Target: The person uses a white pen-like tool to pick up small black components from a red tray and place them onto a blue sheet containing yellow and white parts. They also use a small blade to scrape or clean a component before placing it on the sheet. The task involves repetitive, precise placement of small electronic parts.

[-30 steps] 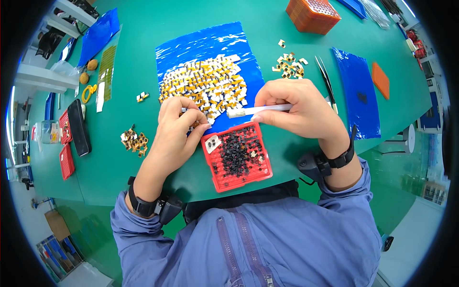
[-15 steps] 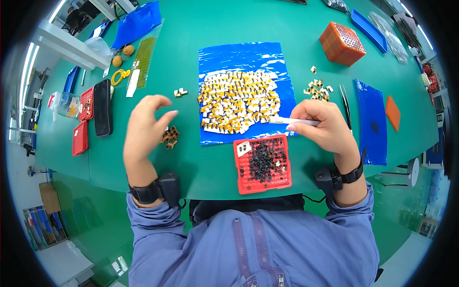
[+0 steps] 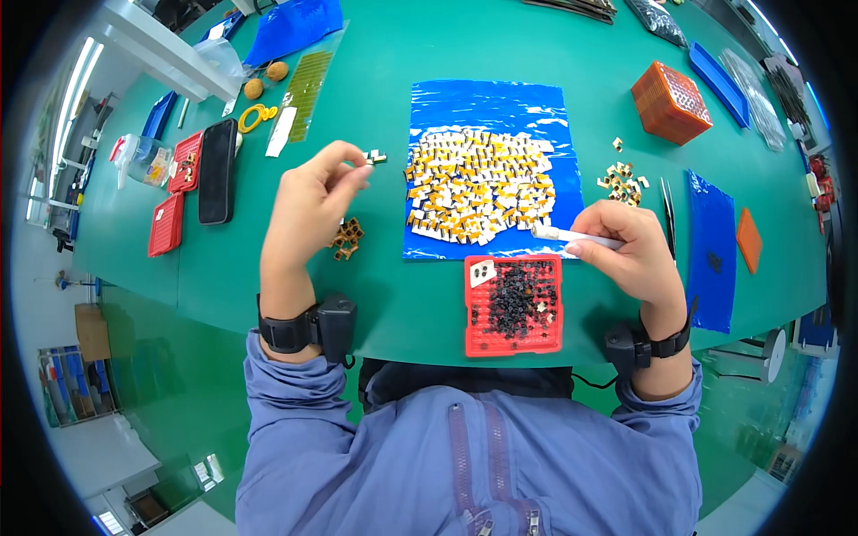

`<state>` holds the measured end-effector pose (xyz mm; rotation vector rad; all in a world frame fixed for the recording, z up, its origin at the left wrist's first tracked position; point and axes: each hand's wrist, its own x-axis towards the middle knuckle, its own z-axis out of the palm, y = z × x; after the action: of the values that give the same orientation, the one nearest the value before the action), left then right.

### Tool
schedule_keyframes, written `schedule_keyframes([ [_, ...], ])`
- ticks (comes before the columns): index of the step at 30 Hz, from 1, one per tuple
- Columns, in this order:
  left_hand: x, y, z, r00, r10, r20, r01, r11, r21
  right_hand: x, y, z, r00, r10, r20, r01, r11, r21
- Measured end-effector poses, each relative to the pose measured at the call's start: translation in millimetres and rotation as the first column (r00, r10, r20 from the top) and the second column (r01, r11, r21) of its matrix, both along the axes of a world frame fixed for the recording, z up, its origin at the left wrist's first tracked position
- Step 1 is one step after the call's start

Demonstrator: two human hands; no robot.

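My left hand [image 3: 308,205] is raised over the table with thumb and forefinger pinched together; whatever is between the fingertips is too small to make out. Just past those fingertips lie a few small white-and-black pieces [image 3: 379,158], and beside the hand sits a little heap of brown-gold square parts [image 3: 346,239]. Between its fingers my right hand [image 3: 626,248] grips a white pen-shaped tool [image 3: 559,234], its tip pointing left over the blue sheet [image 3: 487,94]. Rows of small white-and-yellow parts [image 3: 483,188] cover that sheet. Nearer me, a red tray [image 3: 514,350] contains many tiny black pieces [image 3: 514,299].
Right of the sheet lie loose gold-coloured parts [image 3: 623,185], tweezers [image 3: 668,223], another blue sheet [image 3: 710,295], an orange plate [image 3: 749,239] and an orange box stack [image 3: 670,103]. At left are a black phone [image 3: 216,171], red boxes [image 3: 166,225] and yellow scissors [image 3: 253,117].
My left hand has moved forward toward the few white-and-black pieces, and its spread fingers have come together. My right hand still grips the pen-shaped tool. The whole view has shifted slightly.
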<state>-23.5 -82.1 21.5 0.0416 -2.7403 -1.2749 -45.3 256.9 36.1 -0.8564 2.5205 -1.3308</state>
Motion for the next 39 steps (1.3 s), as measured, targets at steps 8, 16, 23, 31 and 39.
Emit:
schedule_keyframes([
  [8, 7, 46, 0, 0.912, -0.406, 0.061, 0.305, 0.77, 0.561, 7, -11, -5, 0.988, 0.13, 0.077, -0.129, 0.991, -0.024],
  [16, 12, 80, -16, 0.851, -0.525, -0.006, 0.304, 0.482, 0.822, 11, -16, -12, 0.884, 0.128, 0.449, -0.026, 0.974, -0.225],
  [23, 13, 84, -22, 0.79, -0.613, -0.003, 0.231, 0.293, 0.928, 10, -18, -21, 0.882, 0.19, 0.432, -0.06, 0.953, -0.296],
  [31, 15, 82, -22, 0.765, -0.642, 0.046, 0.178, 0.28, 0.943, 10, -15, -18, 0.86, 0.231, 0.454, -0.076, 0.94, -0.334],
  [39, 19, 83, -24, 0.732, -0.679, 0.062, 0.132, 0.23, 0.964, 10, -12, -17, 0.868, 0.316, 0.382, -0.176, 0.917, -0.358],
])
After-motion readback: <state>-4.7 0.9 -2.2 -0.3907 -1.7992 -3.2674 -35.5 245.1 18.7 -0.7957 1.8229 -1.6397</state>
